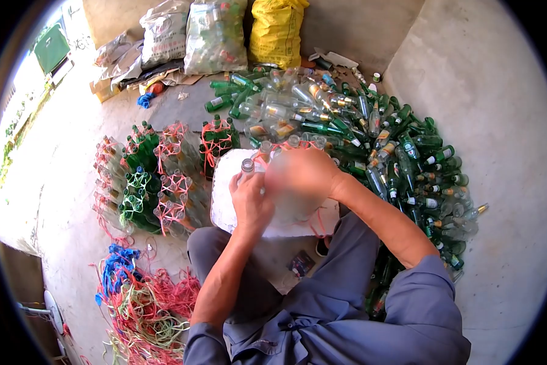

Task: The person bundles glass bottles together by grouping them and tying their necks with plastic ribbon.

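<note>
Over a white block-like surface (224, 210) in front of my knees, my left hand (251, 198) is closed around a clear glass bottle (247, 165) just below its mouth. My right hand (307, 173) reaches in from the right beside it. A blurred patch covers most of that hand, so its fingers and anything in them are hidden. More clear bottle necks (293, 141) with pink string around them show just beyond both hands. A loose end of pink string (319, 224) hangs at the near edge of the white surface.
Tied bundles of green bottles (140, 185) and clear bottles (179, 198) stand at left. Tangled string (154, 304) lies nearer me. A large heap of loose bottles (401, 152) spreads right and behind. A yellow sack (277, 33) and a translucent sack (215, 36) stand against the wall.
</note>
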Demonstrator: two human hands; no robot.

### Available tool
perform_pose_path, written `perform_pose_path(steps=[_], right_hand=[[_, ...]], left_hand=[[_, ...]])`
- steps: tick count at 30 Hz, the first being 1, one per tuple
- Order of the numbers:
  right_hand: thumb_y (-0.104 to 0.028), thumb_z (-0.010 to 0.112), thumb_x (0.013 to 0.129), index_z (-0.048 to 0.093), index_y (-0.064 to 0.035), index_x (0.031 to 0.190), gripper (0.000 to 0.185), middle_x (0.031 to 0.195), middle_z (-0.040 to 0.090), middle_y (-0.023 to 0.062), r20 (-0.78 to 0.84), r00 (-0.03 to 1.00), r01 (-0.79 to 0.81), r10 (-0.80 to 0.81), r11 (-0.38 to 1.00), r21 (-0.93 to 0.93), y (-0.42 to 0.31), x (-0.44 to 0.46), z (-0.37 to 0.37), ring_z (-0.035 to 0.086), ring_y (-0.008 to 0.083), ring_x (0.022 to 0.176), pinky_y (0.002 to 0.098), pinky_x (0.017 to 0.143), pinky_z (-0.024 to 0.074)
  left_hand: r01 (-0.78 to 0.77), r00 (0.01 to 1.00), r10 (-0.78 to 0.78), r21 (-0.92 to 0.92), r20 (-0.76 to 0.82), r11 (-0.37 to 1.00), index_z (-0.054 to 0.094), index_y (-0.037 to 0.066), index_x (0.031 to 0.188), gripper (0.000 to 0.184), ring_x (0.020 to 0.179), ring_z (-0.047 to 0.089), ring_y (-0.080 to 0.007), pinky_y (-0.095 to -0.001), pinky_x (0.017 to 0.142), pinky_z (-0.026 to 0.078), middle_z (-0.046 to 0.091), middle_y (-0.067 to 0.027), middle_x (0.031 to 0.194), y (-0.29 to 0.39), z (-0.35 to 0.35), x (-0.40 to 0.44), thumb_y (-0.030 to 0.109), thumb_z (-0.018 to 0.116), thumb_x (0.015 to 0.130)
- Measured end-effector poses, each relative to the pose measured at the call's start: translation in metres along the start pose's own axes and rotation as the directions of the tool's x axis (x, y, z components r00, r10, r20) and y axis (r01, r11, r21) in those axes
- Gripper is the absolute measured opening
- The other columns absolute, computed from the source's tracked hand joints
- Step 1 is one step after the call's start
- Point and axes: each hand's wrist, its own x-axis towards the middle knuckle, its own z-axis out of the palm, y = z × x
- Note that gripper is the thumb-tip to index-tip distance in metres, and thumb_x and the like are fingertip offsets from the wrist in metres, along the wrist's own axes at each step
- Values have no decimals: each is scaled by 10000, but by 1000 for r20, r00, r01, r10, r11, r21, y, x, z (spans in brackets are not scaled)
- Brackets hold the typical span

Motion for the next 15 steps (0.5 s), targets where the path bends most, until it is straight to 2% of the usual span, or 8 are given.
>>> perform_pose_path(steps=[2,4,7,10,12,15], right_hand=[[-184,665,725,749,-100,701,121,679,678,131,99,992,-76,74,997,21,-5,0,-7,673,322,655,450,668,529],[-239,687,774,763,-91,793,167,785,726,111,239,949,-222,206,974,42,-21,4,-28,702,301,708,403,686,551],[-196,685,761,752,-59,720,158,660,679,136,137,954,-292,267,933,210,-32,0,-30,685,322,651,399,672,545],[-199,693,761,780,-83,789,148,709,699,137,79,959,-282,271,934,220,-30,-3,-19,691,324,676,411,673,549],[-195,690,760,780,-83,775,144,708,697,145,67,950,-313,306,931,189,-36,-4,-18,693,330,684,419,677,551],[-183,684,757,769,-78,740,137,702,691,163,61,943,-332,327,937,104,-39,-3,-13,694,342,692,431,679,552]], left_hand=[[26,1000,-26,-27,2,999,617,72,797,160,915,645,-265,-430,1075,333,708,-66,857,3,-1,0,109,773,782],[40,999,-39,-41,3,998,615,72,795,165,914,642,-266,-425,1069,332,706,-66,857,4,-2,0,111,775,778],[45,999,-44,-48,6,998,612,71,792,166,914,638,-265,-421,1062,333,703,-65,854,4,-2,0,108,773,773],[50,999,-49,-52,17,997,612,69,791,162,920,637,-262,-419,1059,333,702,-63,851,4,-3,1,102,769,770],[49,999,-48,-52,19,997,615,68,790,158,919,635,-262,-418,1055,335,703,-62,851,4,-3,1,100,768,769],[27,1000,-27,-26,-8,999,641,88,794,118,866,669,-269,-488,1050,362,691,-48,809,3,-2,1,127,753,795]])
